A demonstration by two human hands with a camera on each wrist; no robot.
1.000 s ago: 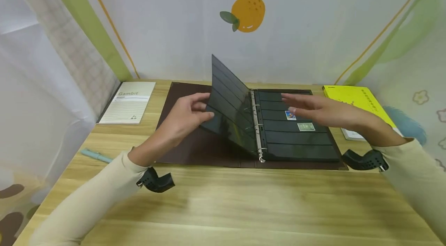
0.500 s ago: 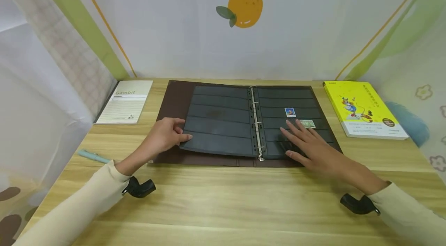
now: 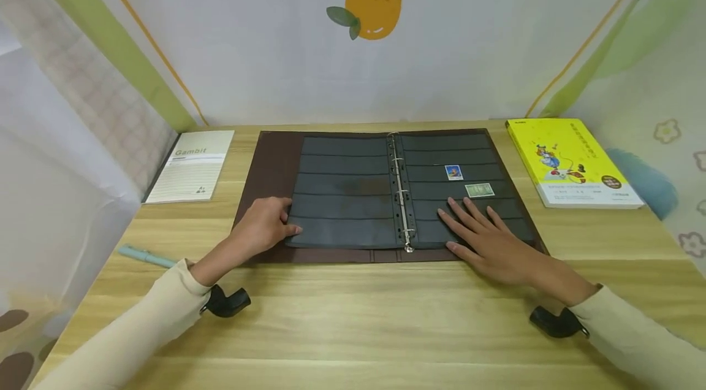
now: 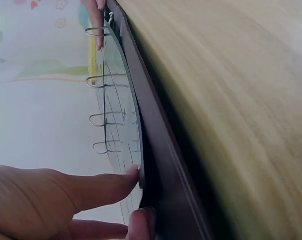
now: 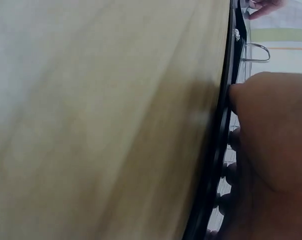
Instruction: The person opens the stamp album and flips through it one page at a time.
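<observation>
A brown ring binder [image 3: 265, 151] lies open on the wooden table [image 3: 358, 316], with black pocket pages to both sides of its metal rings [image 3: 398, 194]. My left hand [image 3: 288, 218] pinches the outer edge of the left black page [image 3: 344, 194], which lies flat; in the left wrist view the thumb [image 4: 91, 187] sits on the page edge [image 4: 126, 120]. My right hand [image 3: 469, 221] rests flat with straight fingers on the lower right page [image 3: 441, 151]. Just beyond its fingertips sit a green stamp [image 3: 479, 190] and a blue stamp [image 3: 453, 172].
A yellow book [image 3: 568, 160] lies right of the binder. At the back left lies a white "Gambit" notebook [image 3: 193, 164], and a pale blue pen [image 3: 146, 256] rests near the table's left edge. A printed backdrop stands behind the table.
The left hand has brought the raised black page down flat onto the binder's left side. The right hand has dropped from above the right page to rest flat on it.
</observation>
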